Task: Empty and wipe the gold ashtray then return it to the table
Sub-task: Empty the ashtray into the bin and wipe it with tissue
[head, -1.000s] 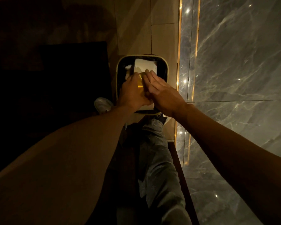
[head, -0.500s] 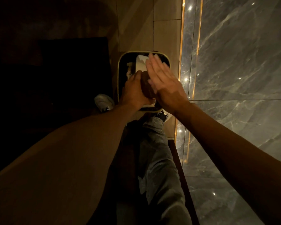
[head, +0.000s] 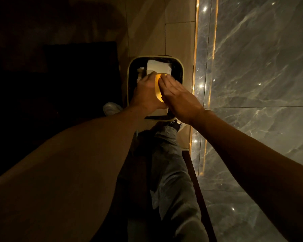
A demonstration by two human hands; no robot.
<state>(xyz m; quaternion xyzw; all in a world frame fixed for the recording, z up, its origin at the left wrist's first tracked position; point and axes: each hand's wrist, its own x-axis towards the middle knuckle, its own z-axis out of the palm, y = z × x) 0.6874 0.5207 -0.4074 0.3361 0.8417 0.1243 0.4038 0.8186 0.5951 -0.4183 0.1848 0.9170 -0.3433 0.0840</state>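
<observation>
The gold ashtray [head: 158,88] shows as a bright yellow sliver between my two hands, held over a waste bin [head: 180,70] on the floor. My left hand [head: 145,95] grips the ashtray from the left side. My right hand [head: 178,96] lies flat with fingers straight against the ashtray's right side. Most of the ashtray is hidden by the hands. White paper [head: 158,68] lies inside the bin, which has a pale rim and a dark liner.
A glossy grey marble wall [head: 255,84] with a lit gold strip runs along the right. Dark furniture [head: 80,75] stands to the left of the bin. My legs and shoes [head: 111,108] are below the hands, on a beige tiled floor.
My right hand lifted off the ashtray half a second ago and has come back down flat against it. The left hand kept its hold over the bin.
</observation>
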